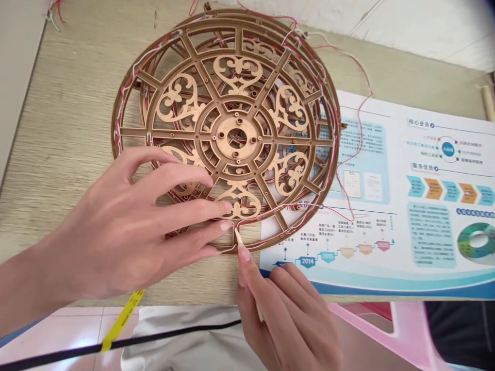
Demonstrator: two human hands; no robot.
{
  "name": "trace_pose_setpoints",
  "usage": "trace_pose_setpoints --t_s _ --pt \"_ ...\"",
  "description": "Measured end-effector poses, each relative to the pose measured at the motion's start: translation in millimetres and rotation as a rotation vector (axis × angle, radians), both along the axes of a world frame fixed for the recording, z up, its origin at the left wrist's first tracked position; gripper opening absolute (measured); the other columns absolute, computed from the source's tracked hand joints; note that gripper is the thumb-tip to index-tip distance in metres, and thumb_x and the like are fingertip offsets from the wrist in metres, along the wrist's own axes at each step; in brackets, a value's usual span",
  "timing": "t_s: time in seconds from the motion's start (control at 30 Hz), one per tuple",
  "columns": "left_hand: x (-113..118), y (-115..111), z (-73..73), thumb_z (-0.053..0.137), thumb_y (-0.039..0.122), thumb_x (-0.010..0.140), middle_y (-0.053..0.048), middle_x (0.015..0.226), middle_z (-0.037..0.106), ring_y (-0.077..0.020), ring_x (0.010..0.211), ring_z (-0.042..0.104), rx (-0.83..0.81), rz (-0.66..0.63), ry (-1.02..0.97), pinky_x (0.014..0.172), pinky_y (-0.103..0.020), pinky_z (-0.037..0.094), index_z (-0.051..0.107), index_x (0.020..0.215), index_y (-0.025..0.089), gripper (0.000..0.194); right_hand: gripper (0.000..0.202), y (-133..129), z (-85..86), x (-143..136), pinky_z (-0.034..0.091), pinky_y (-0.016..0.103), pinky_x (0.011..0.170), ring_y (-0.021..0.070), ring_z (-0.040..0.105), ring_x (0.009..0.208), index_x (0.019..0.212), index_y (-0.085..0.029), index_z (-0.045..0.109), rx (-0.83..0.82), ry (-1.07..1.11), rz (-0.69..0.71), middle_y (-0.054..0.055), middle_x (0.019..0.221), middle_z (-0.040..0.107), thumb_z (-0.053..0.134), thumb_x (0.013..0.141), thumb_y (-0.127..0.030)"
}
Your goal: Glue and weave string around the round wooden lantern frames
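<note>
A round golden-brown openwork frame [236,138] with scroll ornaments lies on the table, apparently stacked on one or more similar frames. Red and white wires [286,206] run along its channels and rim. My left hand [154,216] rests on the frame's lower left, fingers spread, the fingertips near the wire at the lower edge. In my right hand [278,309] is a thin pale wooden stick [238,238], gripped like a pencil. Its tip touches the frame's lower rim beside a short spoke, where the wires bend. Most of the stick's shaft is hidden by my fingers.
Under the frame's right side lies a printed blue and white sheet [386,252]. A loose loop of red wire [361,113] trails over it. Below the table edge are a black cable [174,337] with a yellow tag [122,320] and a pink plastic stool [413,335].
</note>
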State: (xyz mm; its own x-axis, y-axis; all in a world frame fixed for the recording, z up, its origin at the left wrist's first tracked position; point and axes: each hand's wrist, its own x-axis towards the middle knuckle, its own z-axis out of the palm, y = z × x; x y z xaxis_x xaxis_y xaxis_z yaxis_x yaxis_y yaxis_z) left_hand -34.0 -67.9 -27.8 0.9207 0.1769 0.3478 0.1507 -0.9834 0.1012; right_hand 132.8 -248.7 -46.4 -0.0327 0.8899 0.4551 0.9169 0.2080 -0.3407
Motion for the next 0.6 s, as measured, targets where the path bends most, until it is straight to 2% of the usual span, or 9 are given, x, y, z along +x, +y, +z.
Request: trace_pose_setpoints --t_s 0.13,0.3,0.4,0.53,0.6 --pt "-1 -1 -1.5 0.056 0.046 0.103 0.025 0.129 0.067 -0.0109 0.127 0.057 0.012 -0.005 0.013 0.125 -0.04 0.031 0.07 0.114 0.042 0.018 0.035 -1 0.5 1 0.041 0.033 0.049 0.0144 0.047 0.049 0.122 0.002 0.065 -0.014 0.008 0.009 -0.002 0.054 0.059 0.061 0.087 0.002" --pt "-1 -2 -3.0 0.056 0.046 0.103 0.023 0.129 0.067 -0.0106 0.128 0.057 -0.001 -0.001 0.013 0.126 -0.041 0.032 0.069 0.115 0.043 0.018 0.033 -3 2.2 3 0.045 0.034 0.051 0.0144 0.05 0.051 0.12 0.004 0.065 -0.033 0.036 0.023 0.0 0.057 0.062 0.062 0.087 0.003" --pt "-2 -2 -2.8 0.056 0.047 0.103 0.024 0.129 0.067 -0.0107 0.127 0.056 -0.017 0.003 0.01 0.126 -0.042 0.032 0.069 0.117 0.044 0.019 0.03 -6 7.4 3 0.049 0.033 0.056 0.0138 0.052 0.054 0.118 0.0 0.065 -0.076 0.092 -0.004 0.001 0.06 0.064 0.059 0.089 0.004" --pt "-3 -1 -2.3 0.057 0.046 0.102 0.022 0.129 0.066 -0.0111 0.128 0.056 -0.023 -0.011 0.014 0.127 -0.041 0.031 0.069 0.117 0.043 0.019 0.031 -8 14.6 0 0.05 0.028 0.049 0.0119 0.055 0.047 0.115 -0.015 0.072 -0.127 0.199 -0.197 -0.004 0.058 0.06 0.063 0.09 -0.001" --pt "-3 -2 -1.8 0.057 0.046 0.102 0.022 0.13 0.067 -0.0122 0.128 0.055 -0.029 -0.012 0.008 0.129 -0.04 0.029 0.069 0.115 0.042 0.018 0.033 -7 16.2 -1 0.05 0.027 0.044 0.0111 0.053 0.041 0.116 -0.021 0.074 -0.096 0.232 -0.257 -0.006 0.055 0.058 0.063 0.091 -0.003"
